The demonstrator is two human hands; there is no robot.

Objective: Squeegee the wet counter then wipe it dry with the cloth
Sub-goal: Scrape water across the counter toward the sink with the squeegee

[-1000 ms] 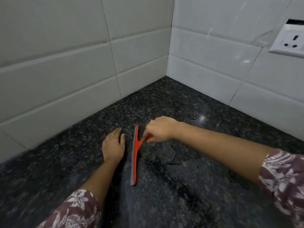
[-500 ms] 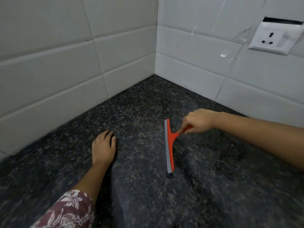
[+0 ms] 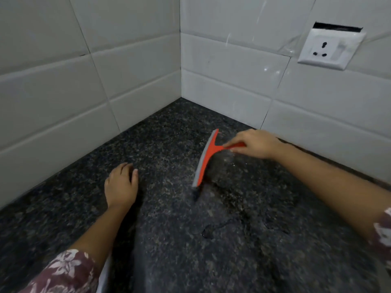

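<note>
My left hand lies palm down on the table, fingers straight and close together, pointing away from me, the forearm bare up to a flowered sleeve. My right arm reaches forward from the right. My right hand, knuckles up, curls its fingers round the handle of the squeegee.

The right hand has drawn the squeegee rightward toward the wall.

A single head-worn wide-angle view looks forward and down from close above the counter, facing the tiled wall corner at twelve o'clock.
</note>
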